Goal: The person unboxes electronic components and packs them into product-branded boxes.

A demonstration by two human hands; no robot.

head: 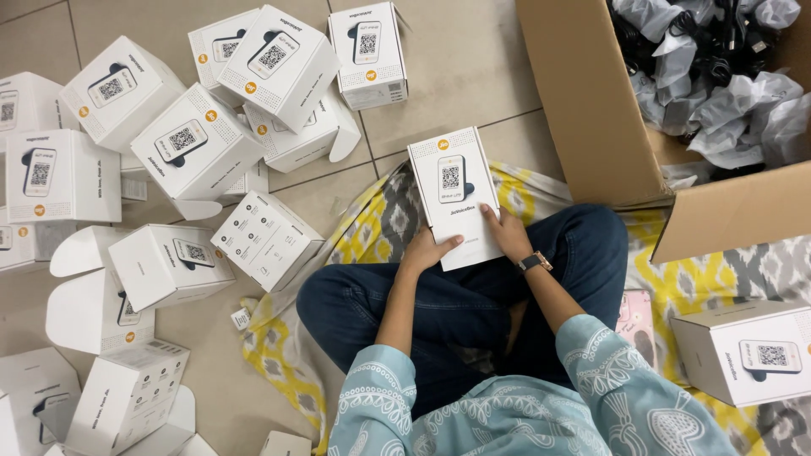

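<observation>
White box (454, 194) in two hands (469, 241), one cardboard carton (591, 110)

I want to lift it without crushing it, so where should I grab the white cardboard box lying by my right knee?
Take the white cardboard box by its two long side walls, coming down from above. It lies flat and closed, its broad printed face up, with nothing resting on it.

You hold a smooth matt white cardboard box (456, 196) over your denim-clad knees (583, 253), beside a rough brown corrugated carton (591, 110) of crinkled glossy plastic bags (718, 93).
</observation>
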